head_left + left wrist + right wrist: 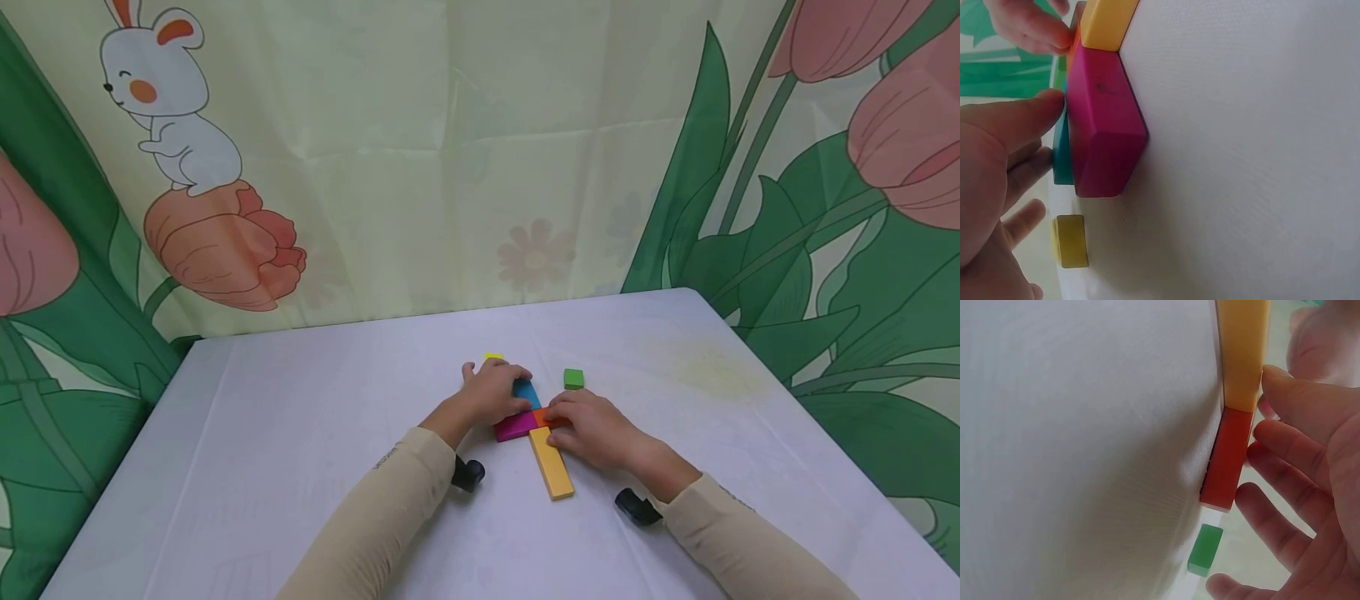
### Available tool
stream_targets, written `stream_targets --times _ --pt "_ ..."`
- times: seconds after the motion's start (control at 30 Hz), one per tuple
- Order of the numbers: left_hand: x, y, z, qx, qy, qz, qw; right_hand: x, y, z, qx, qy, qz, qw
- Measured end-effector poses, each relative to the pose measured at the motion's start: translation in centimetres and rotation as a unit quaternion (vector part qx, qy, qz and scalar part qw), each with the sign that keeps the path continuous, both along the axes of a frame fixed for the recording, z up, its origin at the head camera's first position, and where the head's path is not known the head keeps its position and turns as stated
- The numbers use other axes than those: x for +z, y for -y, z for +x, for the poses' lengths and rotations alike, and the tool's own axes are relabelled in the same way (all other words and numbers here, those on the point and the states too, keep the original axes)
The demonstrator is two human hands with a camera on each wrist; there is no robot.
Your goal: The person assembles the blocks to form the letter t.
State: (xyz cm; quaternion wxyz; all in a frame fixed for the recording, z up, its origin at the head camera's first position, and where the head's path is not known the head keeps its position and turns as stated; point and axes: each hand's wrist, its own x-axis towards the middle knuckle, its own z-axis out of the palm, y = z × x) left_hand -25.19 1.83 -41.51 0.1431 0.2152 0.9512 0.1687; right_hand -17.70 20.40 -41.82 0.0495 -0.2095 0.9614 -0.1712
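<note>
Several coloured blocks meet end to end on the table: a blue block (527,393), a magenta block (515,427), an orange-red block (1227,459) and a yellow-orange block (552,467). My left hand (491,392) holds the blue block, its thumb by the magenta block and its fingers toward the far end. On the right, my right hand (596,427) touches the orange-red block with its fingertips, while its thumb rests at the edge of the yellow-orange block. Its fingers look extended and spread in the right wrist view. Part of the orange-red block is covered in the head view.
A small green block (573,379) lies beyond my right hand. Behind my left hand sits a small yellow block (1070,241), partly covered in the head view. The white tabletop (300,467) meets a printed curtain (390,167) at the back.
</note>
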Motion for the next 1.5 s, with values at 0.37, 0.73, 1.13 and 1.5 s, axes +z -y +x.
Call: stream_targets --times 0.37,0.73,1.13,1.5 --pt "-0.3 0.6 0.3 -0.006 0.0 0.01 0.9999 0.0 0.0 0.0 -0.004 0.004 0.005 1.0" --pt "-0.7 1.0 1.6 -0.026 -0.011 0.008 0.9996 0.0 -0.1 0.0 0.0 0.0 -0.01 1.0" --pt "-0.9 1.1 2.8 -0.027 -0.005 0.038 0.9989 -0.1 -0.1 0.1 -0.006 0.0 -0.007 1.0" --pt "-1.1 0.6 3.9 -0.011 -0.026 0.039 0.9988 -0.3 -0.2 0.1 -0.001 -0.004 -0.014 1.0"
